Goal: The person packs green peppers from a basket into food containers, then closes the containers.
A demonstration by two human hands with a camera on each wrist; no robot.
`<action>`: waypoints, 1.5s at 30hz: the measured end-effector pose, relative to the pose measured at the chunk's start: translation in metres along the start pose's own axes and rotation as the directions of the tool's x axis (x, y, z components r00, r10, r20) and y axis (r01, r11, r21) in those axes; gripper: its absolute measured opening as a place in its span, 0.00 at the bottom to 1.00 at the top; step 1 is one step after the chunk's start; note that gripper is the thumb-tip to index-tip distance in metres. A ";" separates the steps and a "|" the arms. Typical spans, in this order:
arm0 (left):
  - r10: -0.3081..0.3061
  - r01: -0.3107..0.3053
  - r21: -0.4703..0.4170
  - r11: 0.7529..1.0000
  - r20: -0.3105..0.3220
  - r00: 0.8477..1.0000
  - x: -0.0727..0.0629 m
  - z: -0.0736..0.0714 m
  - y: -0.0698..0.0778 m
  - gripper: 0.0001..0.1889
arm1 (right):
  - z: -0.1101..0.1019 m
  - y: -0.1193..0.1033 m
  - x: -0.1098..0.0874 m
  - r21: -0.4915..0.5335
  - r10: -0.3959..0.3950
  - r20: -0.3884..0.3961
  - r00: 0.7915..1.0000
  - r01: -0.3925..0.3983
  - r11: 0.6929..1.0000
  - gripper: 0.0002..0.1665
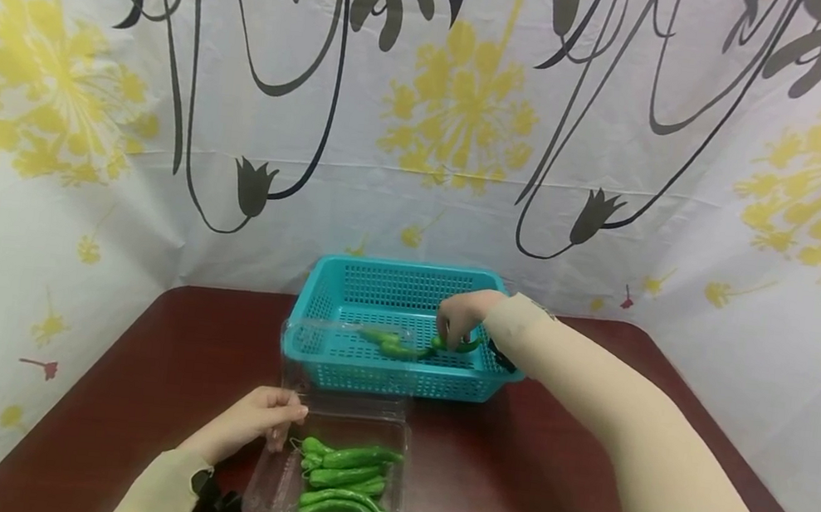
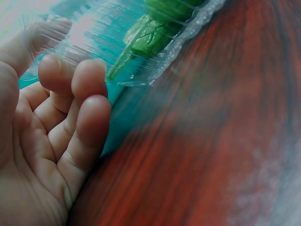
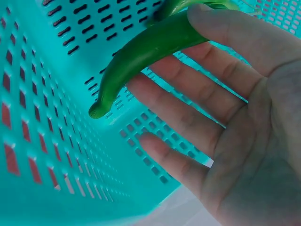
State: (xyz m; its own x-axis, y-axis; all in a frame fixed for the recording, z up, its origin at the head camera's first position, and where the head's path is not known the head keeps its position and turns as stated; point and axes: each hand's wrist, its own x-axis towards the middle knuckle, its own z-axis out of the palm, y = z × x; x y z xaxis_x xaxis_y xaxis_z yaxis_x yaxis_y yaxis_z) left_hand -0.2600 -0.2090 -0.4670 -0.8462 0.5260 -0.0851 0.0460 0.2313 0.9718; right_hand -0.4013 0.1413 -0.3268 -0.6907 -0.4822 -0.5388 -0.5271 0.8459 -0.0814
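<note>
My right hand [image 1: 463, 313] reaches into the turquoise basket [image 1: 409, 267] and pinches a curved green chili pepper [image 3: 141, 51] between thumb and fingers. Other green peppers [image 1: 400, 350] lie on the basket floor beside it. Nearer to me, an open clear plastic clamshell container [image 1: 273, 488] holds several green peppers [image 1: 345, 478] laid side by side. At its left side near the hinge, my left hand [image 1: 262, 417] grips the clear plastic edge. In the left wrist view, its curled fingers [image 2: 89, 80] are against the ridged plastic, and a pepper [image 2: 150, 40] shows through.
The raised clear lid [image 1: 345, 374] overlaps the front of the basket in the head view. Everything stands on a dark red wooden table [image 1: 507, 483]. A white patterned cloth [image 1: 415, 215] hangs behind and along both sides.
</note>
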 end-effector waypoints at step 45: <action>0.031 -0.031 -0.032 0.999 0.004 1.000 0.000 0.004 0.002 0.16 | -0.003 -0.004 -0.054 0.210 -0.057 -0.204 0.977 0.101 0.972 0.24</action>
State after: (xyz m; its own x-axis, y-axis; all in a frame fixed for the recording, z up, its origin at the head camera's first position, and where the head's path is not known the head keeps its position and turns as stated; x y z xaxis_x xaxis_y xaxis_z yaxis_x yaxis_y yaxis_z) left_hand -0.2580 -0.2048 -0.4657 -0.8423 0.5361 -0.0561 0.0551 0.1891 0.9804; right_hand -0.3629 0.1632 -0.2949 -0.7457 -0.5662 -0.3512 -0.4782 0.8218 -0.3097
